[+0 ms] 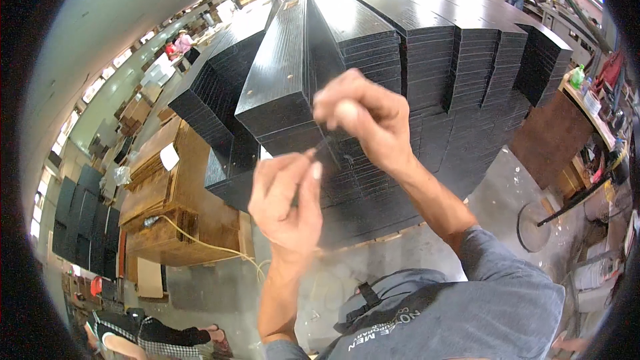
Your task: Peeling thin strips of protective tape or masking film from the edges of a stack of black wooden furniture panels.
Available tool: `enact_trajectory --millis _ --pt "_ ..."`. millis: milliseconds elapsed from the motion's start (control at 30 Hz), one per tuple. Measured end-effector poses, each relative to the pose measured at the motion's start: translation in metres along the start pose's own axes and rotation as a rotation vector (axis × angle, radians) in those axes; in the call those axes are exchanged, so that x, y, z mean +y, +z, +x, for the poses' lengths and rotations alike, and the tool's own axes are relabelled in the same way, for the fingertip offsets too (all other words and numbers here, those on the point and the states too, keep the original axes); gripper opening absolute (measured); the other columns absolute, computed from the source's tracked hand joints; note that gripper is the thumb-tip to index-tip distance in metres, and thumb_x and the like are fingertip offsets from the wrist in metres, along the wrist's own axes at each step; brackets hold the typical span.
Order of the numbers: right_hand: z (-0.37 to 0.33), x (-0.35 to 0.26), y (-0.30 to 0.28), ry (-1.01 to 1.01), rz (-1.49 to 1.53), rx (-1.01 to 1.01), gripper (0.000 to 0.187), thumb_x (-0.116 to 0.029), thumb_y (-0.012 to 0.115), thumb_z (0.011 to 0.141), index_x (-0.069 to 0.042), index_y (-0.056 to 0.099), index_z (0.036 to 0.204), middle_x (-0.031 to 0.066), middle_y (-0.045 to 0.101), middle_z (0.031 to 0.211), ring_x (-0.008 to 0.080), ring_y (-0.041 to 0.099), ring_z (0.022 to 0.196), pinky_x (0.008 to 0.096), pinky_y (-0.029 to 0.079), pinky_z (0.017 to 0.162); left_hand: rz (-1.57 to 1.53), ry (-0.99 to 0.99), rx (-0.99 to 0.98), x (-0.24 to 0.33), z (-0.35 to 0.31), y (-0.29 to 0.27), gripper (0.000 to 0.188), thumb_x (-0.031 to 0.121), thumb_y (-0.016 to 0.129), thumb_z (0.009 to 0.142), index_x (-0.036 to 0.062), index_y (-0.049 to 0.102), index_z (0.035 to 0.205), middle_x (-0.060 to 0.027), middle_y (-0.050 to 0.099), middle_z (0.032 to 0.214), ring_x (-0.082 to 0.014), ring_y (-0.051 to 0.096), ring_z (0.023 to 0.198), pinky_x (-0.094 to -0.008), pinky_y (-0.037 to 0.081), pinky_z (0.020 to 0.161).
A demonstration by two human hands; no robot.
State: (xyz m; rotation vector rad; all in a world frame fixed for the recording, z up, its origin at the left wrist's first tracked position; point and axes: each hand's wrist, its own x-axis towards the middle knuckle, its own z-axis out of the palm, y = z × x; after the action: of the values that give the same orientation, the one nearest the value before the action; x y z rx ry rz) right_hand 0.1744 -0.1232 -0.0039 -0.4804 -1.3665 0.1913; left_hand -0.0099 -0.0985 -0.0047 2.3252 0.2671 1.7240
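Note:
In front of me, my left hand is raised with thumb and fingertips pressed together. A small, dark, blurred thing shows at its fingertips, too small to name. Higher and farther right, my right hand is curled closed and slightly smeared by motion. What lies inside its fingers is hidden. The two hands are close but apart. Just behind them juts the end of a long black stack of boards, its top board streaked with light. My right hand overlaps the near right edge of that stack in view.
Tall stacks of black boards spread behind and to the right. A brown wooden cabinet stands left, with a yellow hose beside it. At right are a bench and a round metal base. Another person is at lower left; others work farther back.

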Motion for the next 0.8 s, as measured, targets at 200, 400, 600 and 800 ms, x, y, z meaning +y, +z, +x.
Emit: enact_trajectory --millis 200,400,600,800 --pt "0.030 0.030 -0.003 -0.266 -0.441 0.076 0.031 -0.008 0.064 0.092 -0.004 0.070 0.122 0.0117 0.069 0.121 0.0292 0.060 0.117 0.0408 0.045 0.104 0.188 0.189 0.171 -0.014 0.043 0.019 0.028 -0.008 0.071 0.085 -0.0007 0.072 0.113 -0.0133 0.070 0.096 -0.0257 0.065 0.084 -0.0340 0.052 0.074" --pt "0.035 0.061 -0.012 -0.294 -0.315 0.008 0.026 -0.013 0.063 0.095 -0.003 0.072 0.117 0.0099 0.071 0.120 0.0286 0.058 0.122 0.0416 0.043 0.107 0.336 0.310 0.188 -0.017 0.055 0.037 0.028 -0.009 0.072 0.085 -0.0012 0.072 0.112 -0.0134 0.068 0.095 -0.0255 0.065 0.082 -0.0336 0.052 0.071" --pt "0.038 0.065 -0.016 -0.304 -0.291 0.040 0.022 -0.014 0.068 0.091 -0.006 0.073 0.111 0.0080 0.071 0.117 0.0284 0.060 0.118 0.0419 0.043 0.104 0.409 0.266 0.237 -0.015 0.055 0.048 0.027 -0.010 0.073 0.083 -0.0025 0.074 0.109 -0.0128 0.067 0.094 -0.0251 0.063 0.078 -0.0334 0.051 0.069" --pt "0.039 0.063 -0.017 -0.323 -0.304 0.011 0.025 -0.008 0.067 0.089 -0.004 0.072 0.114 0.0082 0.071 0.120 0.0268 0.059 0.119 0.0408 0.044 0.104 0.499 0.332 0.175 -0.014 0.054 0.045 0.029 -0.013 0.074 0.078 -0.0026 0.075 0.105 -0.0114 0.066 0.093 -0.0256 0.062 0.077 -0.0348 0.051 0.069"
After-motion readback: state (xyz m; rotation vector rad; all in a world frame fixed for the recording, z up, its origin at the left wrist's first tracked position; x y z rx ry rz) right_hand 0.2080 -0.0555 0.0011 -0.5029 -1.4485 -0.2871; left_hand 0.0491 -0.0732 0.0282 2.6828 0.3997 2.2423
